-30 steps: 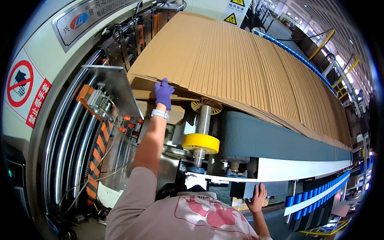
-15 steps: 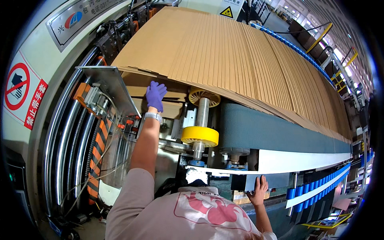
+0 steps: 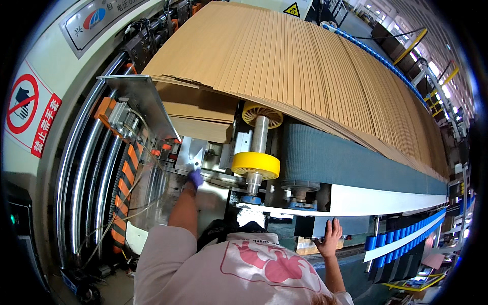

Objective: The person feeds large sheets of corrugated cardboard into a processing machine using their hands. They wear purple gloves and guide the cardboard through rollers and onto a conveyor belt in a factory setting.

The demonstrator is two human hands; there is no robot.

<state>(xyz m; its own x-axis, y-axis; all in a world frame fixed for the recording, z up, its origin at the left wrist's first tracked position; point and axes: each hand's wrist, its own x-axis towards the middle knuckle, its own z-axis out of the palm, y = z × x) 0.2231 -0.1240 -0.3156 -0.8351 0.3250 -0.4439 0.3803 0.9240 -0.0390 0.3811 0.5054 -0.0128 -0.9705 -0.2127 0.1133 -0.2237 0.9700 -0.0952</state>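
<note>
Take the yellow wheel (image 3: 255, 164) as your landmark. Far left of it, on the pale machine housing, hangs a round red prohibition sign (image 3: 21, 103) with a red strip label beside it; above it, at the top edge, sits a yellow warning triangle (image 3: 292, 9). The shingled cardboard sheets (image 3: 305, 71) lie above the wheel, their long run slanting down to the right over the grey belt (image 3: 351, 162). Your left hand (image 3: 194, 177), in a purple glove, rests just left of the wheel against a metal bracket (image 3: 189, 154), below the stack; whether that grip is closed, I cannot tell. Your right hand (image 3: 330, 237), bare, lies open and flat on the white edge (image 3: 376, 199) below-right.
</note>
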